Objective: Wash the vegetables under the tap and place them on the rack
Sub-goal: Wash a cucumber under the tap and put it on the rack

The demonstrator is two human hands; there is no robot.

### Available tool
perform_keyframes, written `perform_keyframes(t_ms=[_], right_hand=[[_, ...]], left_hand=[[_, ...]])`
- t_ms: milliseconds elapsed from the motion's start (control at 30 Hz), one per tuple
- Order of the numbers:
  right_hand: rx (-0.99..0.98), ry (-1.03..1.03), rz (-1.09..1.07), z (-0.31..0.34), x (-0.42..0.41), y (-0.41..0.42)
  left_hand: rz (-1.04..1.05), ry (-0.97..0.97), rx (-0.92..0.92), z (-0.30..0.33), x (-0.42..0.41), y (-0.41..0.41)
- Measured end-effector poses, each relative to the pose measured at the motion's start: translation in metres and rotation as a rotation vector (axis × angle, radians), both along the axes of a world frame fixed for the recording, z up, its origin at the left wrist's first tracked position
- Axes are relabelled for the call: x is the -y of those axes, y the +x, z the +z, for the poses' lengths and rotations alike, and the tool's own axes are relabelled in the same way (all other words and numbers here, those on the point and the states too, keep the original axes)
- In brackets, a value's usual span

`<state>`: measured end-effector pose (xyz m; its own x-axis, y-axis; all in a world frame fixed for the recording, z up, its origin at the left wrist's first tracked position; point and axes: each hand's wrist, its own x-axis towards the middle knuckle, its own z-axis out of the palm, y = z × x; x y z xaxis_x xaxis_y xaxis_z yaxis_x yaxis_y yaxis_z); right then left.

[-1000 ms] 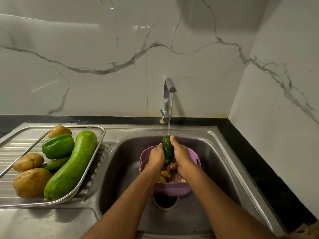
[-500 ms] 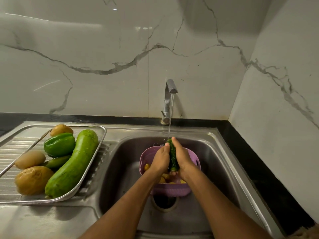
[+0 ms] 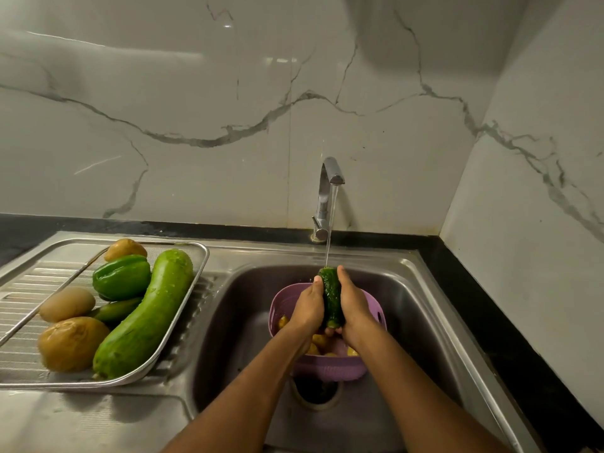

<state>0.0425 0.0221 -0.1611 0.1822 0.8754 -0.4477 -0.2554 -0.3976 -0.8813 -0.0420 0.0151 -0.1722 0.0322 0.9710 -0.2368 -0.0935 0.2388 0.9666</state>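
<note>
Under the tap (image 3: pixel 330 181), both hands still clasp the cucumber (image 3: pixel 330 295), its tip now clear of the fingers

Single head-worn view, looking forward and down, close over the sink (image 3: pixel 425 289), wide-angle, facing the marble wall (image 3: pixel 196 109)

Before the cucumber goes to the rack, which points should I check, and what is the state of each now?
1. Water reaches the cucumber: ok, the stream from the tap lands on its top end.
2. Secure hold: ok, left hand and right hand press it from both sides.
3. Cucumber fully rinsed: cannot tell.
4. Free space on the rack: ok, bare mesh shows at its left part.
5. Purple basket emptied: not ok, yellowish pieces remain inside.
</note>
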Motion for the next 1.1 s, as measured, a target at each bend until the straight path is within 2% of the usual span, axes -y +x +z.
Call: perform_keyframes(t_ms=[133, 267, 400, 533, 633, 767, 867, 967, 1033, 1100], right_hand=[[0.108, 0.087, 0.016, 0.005, -0.003, 0.001], [0.472, 0.275, 0.054, -0.002, -0.003, 0.01], [0.516, 0.325, 0.038, -0.005, -0.002, 0.015], [0.604, 0.363, 0.084, -0.003, -0.006, 0.022], [0.775, 0.435, 0.179, -0.003, -0.005, 0.025], [0.846, 0.518, 0.25, -0.009, -0.003, 0.022], [0.871, 0.544, 0.227, -0.013, 0.004, 0.025], [0.873, 0.463, 0.204, -0.013, 0.009, 0.036], [0.872, 0.422, 0.24, -0.011, 0.01, 0.038], [0.909, 0.47, 0.298, -0.008, 0.011, 0.031]], left_hand=[[-0.015, 0.008, 0.06, 0.004, 0.0, -0.001], [-0.015, 0.055, 0.132, 0.005, 0.001, 0.001], [-0.084, 0.041, 0.223, 0.007, 0.003, 0.0], [-0.057, 0.185, 0.001, 0.001, -0.003, -0.014], [-0.066, 0.284, -0.039, -0.001, -0.007, -0.025], [0.069, 0.374, -0.167, -0.006, -0.013, -0.031], [0.147, 0.396, -0.185, -0.005, -0.013, -0.025], [0.214, 0.404, -0.157, -0.004, -0.011, -0.021], [0.175, 0.422, -0.173, -0.006, -0.012, -0.02], [0.146, 0.432, -0.197, -0.008, -0.012, -0.019]])
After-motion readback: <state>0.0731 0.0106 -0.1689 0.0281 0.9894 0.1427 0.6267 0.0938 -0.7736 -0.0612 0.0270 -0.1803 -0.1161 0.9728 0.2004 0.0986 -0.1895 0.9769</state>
